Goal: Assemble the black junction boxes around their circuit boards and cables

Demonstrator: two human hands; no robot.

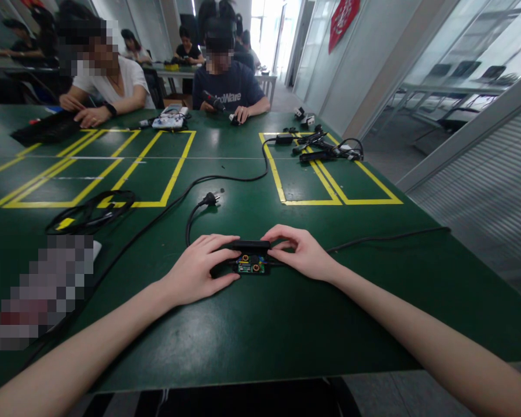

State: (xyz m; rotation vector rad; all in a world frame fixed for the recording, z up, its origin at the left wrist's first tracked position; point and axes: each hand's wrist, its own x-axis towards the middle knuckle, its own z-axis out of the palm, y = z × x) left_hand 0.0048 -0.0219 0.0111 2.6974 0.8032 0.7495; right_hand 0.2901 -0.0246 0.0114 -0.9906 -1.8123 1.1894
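An opened power adapter lies on the green table in front of me, its circuit board (250, 264) showing two copper-coloured coils. Just behind the board, a black cover (252, 245) stands along its far edge. My left hand (202, 267) curves around the left side, thumb at the near corner of the board and fingers at the cover's left end. Thumb and fingers of my right hand (301, 252) pinch the cover's right end. Cables leave the adapter on both sides; a black plug (209, 199) lies beyond my left hand.
A coiled black cable (91, 212) lies to the left, near a blurred-out object (47, 289). A long cable (195, 180) crosses the table. Several black adapters and cables (316, 145) lie at the far right amid yellow tape. Two people sit opposite, handling items.
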